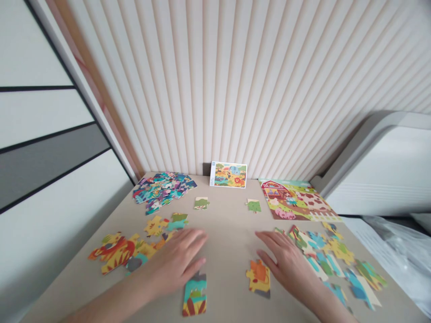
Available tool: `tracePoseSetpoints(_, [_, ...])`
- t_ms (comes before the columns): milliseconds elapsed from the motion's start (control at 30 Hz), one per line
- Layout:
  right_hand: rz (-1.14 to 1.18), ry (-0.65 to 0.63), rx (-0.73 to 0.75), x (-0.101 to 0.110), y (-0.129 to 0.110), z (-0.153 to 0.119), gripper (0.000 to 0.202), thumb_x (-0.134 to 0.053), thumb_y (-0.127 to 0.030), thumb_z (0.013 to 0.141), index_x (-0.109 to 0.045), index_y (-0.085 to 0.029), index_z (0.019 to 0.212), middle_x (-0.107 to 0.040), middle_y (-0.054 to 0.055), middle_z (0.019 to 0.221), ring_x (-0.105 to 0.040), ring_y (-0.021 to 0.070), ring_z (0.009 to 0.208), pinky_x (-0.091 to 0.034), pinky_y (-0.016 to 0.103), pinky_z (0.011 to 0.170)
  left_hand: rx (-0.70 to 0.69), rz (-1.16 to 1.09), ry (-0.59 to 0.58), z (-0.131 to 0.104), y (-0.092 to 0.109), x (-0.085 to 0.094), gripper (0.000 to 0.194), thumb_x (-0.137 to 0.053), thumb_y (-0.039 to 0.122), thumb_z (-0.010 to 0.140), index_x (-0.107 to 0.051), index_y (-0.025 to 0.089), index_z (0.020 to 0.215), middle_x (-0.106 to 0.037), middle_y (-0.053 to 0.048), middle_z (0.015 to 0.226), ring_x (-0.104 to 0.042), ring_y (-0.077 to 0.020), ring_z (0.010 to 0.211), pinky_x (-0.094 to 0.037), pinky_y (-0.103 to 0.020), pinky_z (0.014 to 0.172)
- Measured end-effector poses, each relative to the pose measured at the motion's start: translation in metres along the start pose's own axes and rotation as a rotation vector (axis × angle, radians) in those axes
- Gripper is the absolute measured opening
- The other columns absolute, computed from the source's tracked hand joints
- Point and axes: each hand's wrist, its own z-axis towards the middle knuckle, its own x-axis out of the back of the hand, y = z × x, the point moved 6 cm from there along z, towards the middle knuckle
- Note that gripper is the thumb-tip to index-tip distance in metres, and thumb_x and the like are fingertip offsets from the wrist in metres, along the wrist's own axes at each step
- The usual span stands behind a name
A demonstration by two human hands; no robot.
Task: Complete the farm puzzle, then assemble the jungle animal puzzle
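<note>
- left hand [180,256] spread loose, nothing visibly gripped; teal-and-yellow flat jigsaw piece [195,294] just nearside
- right hand [285,259] likewise; orange-and-yellow flat jigsaw piece [260,277] just left of it
- 2 green-and-cream jigsaw pieces [201,203] beyond both

Orange-yellow jigsaw piece [259,277] (flat), well right of teal piece [195,294].

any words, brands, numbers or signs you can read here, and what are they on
None can be read for certain.
Standing picture card: a small blue mark and faint marks below it along the left edge, too small to read.
Loose puzzle pieces: no lettering I can make out.
Farm picture: no lettering I can make out.
</note>
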Motion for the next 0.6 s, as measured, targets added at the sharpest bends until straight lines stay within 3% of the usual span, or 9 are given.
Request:
tracePoseSetpoints(100, [-0.024, -0.046, 0.136, 0.005, -0.025, -0.047, 0.049, -0.063, -0.045, 0.100, -0.058, -0.033, 0.147, -0.066, 0.005, 0.144, -0.066, 0.0266, 0.128, -0.056, 0.040, 0.105, -0.083, -0.036, -0.058, -0.047, 0.040, 0.001, 0.063, -0.070, 0.045, 0.094, -0.051, 0.032, 0.152, -0.062, -0.004, 0.145, -0.062, -0.0261, 0.127, -0.054, -0.038, 0.109])
tracePoseSetpoints(200, [-0.084, -0.024, 0.209, -0.001, -0.031, -0.078, 0.050, -0.065, -0.040, 0.100, -0.057, -0.034, 0.149, -0.059, 0.002, 0.153, -0.059, 0.0264, 0.137, -0.051, 0.040, 0.113, -0.051, -0.038, -0.007, -0.069, 0.053, -0.010, 0.060, -0.068, 0.030, 0.095, -0.050, 0.032, 0.153, -0.062, -0.003, 0.146, -0.062, -0.0233, 0.129, -0.055, -0.033, 0.109])
tracePoseSetpoints(367, [-0.101, -0.041, 0.210, -0.004, -0.023, -0.091, 0.051, -0.061, -0.030, 0.102, -0.054, -0.034, 0.152, -0.050, 0.000, 0.160, -0.049, 0.0266, 0.147, -0.041, 0.045, 0.124, -0.010, -0.093, 0.023, -0.058, 0.040, -0.027, 0.049, -0.057, 0.021, 0.101, -0.054, 0.034, 0.149, -0.061, -0.001, 0.147, -0.060, -0.0191, 0.132, -0.052, -0.033, 0.113])
tracePoseSetpoints(467, [-0.032, -0.072, 0.179, 0.001, -0.018, -0.081, 0.052, -0.059, -0.033, 0.102, -0.053, -0.034, 0.154, -0.045, 0.002, 0.163, -0.045, 0.0292, 0.150, -0.039, 0.050, 0.125, -0.034, -0.118, 0.030, -0.046, 0.035, -0.026, 0.045, -0.057, 0.022, 0.102, -0.058, 0.034, 0.145, -0.063, -0.003, 0.144, -0.060, -0.0213, 0.131, -0.053, -0.038, 0.113])
tracePoseSetpoints(600, [0.026, -0.028, 0.024, -0.002, 0.012, -0.057, 0.051, -0.051, -0.036, 0.105, -0.050, -0.033, 0.156, -0.041, 0.004, 0.165, -0.041, 0.0309, 0.152, -0.036, 0.056, 0.126, -0.042, -0.099, 0.043, -0.038, 0.033, -0.021, 0.041, -0.059, 0.025, 0.101, -0.062, 0.033, 0.141, -0.066, -0.004, 0.140, -0.062, -0.0234, 0.128, -0.055, -0.042, 0.110])
